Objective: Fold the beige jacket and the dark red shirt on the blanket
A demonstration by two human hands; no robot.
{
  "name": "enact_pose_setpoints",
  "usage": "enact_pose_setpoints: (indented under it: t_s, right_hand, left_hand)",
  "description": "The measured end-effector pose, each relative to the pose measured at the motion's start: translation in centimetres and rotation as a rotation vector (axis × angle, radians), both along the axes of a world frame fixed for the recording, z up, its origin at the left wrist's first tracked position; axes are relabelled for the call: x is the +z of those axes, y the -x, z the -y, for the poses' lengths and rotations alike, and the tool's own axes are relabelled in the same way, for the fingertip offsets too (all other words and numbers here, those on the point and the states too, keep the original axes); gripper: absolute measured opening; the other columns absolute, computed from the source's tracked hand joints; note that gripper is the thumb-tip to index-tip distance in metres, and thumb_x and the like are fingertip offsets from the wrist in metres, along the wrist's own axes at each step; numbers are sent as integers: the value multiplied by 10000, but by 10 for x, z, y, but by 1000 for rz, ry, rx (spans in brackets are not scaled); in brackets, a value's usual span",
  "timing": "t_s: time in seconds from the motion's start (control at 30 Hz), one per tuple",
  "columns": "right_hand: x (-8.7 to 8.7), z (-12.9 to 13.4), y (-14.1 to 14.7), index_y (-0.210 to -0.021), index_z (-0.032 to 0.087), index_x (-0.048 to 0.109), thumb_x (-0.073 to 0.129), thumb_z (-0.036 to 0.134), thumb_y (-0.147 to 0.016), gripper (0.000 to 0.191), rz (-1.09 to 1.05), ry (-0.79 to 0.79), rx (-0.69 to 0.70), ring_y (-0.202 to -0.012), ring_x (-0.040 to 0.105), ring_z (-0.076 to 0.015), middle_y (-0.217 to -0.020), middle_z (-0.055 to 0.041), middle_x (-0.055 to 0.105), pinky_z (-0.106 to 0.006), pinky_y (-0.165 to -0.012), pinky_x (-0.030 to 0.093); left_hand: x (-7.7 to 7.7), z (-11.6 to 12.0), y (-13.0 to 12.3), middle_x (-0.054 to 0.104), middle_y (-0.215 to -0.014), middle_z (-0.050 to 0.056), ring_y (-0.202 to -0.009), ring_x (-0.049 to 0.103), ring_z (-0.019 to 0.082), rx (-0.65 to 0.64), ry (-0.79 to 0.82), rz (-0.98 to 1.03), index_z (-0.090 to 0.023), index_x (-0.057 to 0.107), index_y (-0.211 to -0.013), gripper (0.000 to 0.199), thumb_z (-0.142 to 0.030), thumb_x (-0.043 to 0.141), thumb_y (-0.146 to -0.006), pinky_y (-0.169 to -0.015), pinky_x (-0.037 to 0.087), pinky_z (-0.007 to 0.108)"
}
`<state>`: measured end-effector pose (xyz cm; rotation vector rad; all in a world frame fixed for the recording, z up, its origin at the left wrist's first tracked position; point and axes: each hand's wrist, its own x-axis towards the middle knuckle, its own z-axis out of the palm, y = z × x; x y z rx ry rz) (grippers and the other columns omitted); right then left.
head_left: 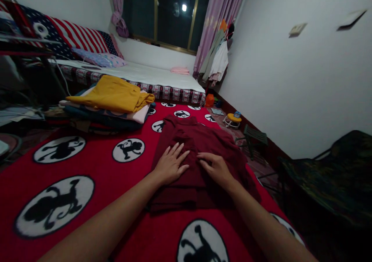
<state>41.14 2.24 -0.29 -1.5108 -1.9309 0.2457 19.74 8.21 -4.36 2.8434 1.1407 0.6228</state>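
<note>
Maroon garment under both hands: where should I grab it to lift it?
Probably the near folded edge of the maroon garment, from the person's side. The layers stack thick there and lie free on the red blanket, while the left hand and right hand press the middle flat.

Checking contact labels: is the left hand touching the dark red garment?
Touching. The head view shows the left hand lying flat, palm down, on the dark red garment.
</note>
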Motion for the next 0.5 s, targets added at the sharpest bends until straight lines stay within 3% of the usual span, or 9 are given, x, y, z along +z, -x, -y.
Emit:
enact_pose_setpoints:
  t_s: [0.07, 0.17, 0.3, 0.43, 0.5]
  right_hand:
    - [13, -11, -32, -971, 205, 712, 504, 251, -842, 249, -58, -152, -203, -929, 670, -199, -995, -58, 730, -337, -877, 504]
    - [28, -35, -85, -949, 164, 714, 453, 143, -777, 313, 8, -278, -526, -943, 648, -217, -988, -87, 711, -334, -875, 483]
    - [31, -65, -137, -1052, 172, 704, 532, 144, -735, 362, 203, 12, -847, -960, 644, -240, -1069, -116, 682, -319, -827, 483]
    - [22, -84, -153, -1222, 192, 625, 708, 297, -687, 551, 301, 256, -827, -990, 644, -262, -1128, -121, 677, -318, -792, 489]
    - [16, -90, -152, -1161, 192, 664, 715, 324, -692, 490, 326, 293, -753, -932, 663, -237, -1054, -101, 708, -286, -754, 488]
  left_hand:
    - [0, 1, 1, 253, -1570, 65, -1453, 185, 280, 8, -16, 8, -289, 391, -1444, 561, -524, 428, -936, -1151, 211, 515]
    - [2, 3, 1, 262, -1568, 61, -1449, 197, 282, 13, -23, 12, -293, 402, -1437, 554, -534, 411, -938, -1148, 218, 516]
    - [2, 4, 1, 272, -1565, 51, -1445, 215, 275, 23, -19, 18, -304, 412, -1430, 547, -544, 399, -939, -1149, 227, 502]
    - [3, 4, 1, 274, -1564, 49, -1446, 211, 272, 16, -13, 24, -312, 404, -1433, 554, -556, 394, -936, -1150, 228, 502]
    - [4, 4, 2, 274, -1564, 54, -1446, 211, 272, 17, -6, 24, -310, 402, -1435, 560, -561, 392, -935, -1150, 228, 502]
